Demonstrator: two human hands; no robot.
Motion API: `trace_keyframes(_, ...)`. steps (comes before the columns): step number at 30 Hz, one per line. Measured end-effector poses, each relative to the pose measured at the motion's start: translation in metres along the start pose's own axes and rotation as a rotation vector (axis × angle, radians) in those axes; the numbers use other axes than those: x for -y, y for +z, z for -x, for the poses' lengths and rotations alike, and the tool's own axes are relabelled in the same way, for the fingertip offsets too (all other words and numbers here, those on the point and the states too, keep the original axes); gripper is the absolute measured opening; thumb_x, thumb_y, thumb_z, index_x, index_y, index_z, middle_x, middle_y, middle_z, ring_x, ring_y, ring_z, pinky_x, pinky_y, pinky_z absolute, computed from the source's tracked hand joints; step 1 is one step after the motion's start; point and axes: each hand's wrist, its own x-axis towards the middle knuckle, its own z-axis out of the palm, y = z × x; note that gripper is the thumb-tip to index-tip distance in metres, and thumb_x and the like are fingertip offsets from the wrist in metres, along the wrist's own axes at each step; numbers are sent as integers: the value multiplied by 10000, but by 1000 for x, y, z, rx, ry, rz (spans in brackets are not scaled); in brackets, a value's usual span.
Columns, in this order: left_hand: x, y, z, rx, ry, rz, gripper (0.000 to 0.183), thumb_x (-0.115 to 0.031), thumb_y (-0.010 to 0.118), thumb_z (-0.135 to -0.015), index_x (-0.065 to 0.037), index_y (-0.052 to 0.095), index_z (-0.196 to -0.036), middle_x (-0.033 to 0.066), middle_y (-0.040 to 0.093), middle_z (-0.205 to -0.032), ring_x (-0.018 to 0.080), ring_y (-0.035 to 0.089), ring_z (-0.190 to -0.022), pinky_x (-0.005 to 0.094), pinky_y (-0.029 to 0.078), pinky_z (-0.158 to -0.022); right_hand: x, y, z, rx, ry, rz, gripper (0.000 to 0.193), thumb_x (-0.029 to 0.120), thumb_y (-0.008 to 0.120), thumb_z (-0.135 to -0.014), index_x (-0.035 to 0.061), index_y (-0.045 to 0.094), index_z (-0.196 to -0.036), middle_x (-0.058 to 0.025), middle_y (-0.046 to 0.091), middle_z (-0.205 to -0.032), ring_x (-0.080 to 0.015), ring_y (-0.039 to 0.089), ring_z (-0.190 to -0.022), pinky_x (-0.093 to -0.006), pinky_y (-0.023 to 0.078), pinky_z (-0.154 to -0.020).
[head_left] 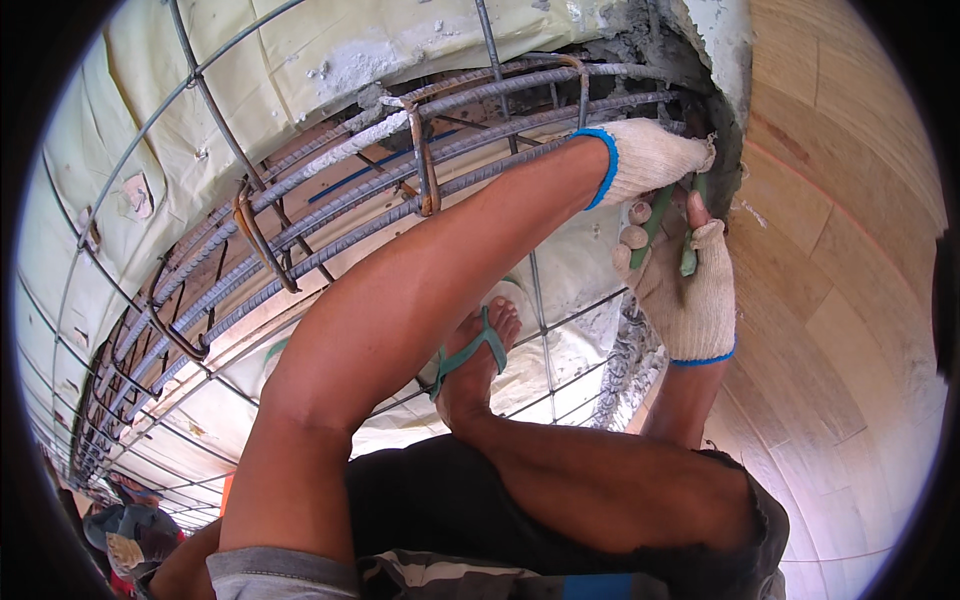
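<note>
Here, at the far left, a cage of ribbed rebar (330, 200) with rusty stirrups runs across pale sheeting under a thin wire mesh (150, 130). A bare foot in a green sandal (478, 350) stands on the mesh near the middle. Farther right, the gloved left hand (655, 155) reaches to the rebar's end at a crumbly concrete edge (715, 60), closed on the bars there. Just below it, the gloved right hand (685, 290) is clenched around green-handled pliers (668, 222). Plywood formwork (840, 250) fills the right.
</note>
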Motion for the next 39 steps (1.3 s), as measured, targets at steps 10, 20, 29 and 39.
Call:
trace_keyframes(10, -23, 5, 21, -82, 115, 277, 360, -422, 670, -1006, -62, 685, -1020, 12, 574, -781, 112, 522, -612, 305, 479, -511, -32, 1, -25, 426, -93, -762, 496, 269, 652, -935, 41, 561, -1366, -67, 584, -1084, -184, 579, -932, -369, 539, -897)
trace_keyframes(20, -17, -18, 1, 12, -81, 210, 328, -331, 643, -1060, -17, 697, -1138, 14, 622, -736, 114, 593, -604, 305, 509, -528, -10, 9, -19, 435, 177, -838, 492, 279, 606, -1017, 54, 541, -1450, -83, 634, -1174, -221, 624, -1047, -448, 526, -1035)
trace_keyframes(29, 4, -6, 11, 295, -131, 767, 404, -383, 609, -1088, -79, 553, -1348, 137, 716, -1181, 271, 698, -1043, 385, 572, -986, -54, 23, -51, 1077, 121, -1551, 209, 193, 598, -1047, 113, 664, -1229, 80, 738, -1048, -54, 715, -873, -319, 620, -819)
trace_keyframes(39, 1, -14, 7, 139, -47, 370, 296, -346, 621, -1067, -97, 682, -1215, 103, 706, -1085, 201, 660, -905, 371, 506, -658, 1, 31, 21, 31, 37, -169, 549, 570, 625, -1037, 130, 596, -1364, -69, 660, -1130, -201, 640, -915, -364, 593, -820)
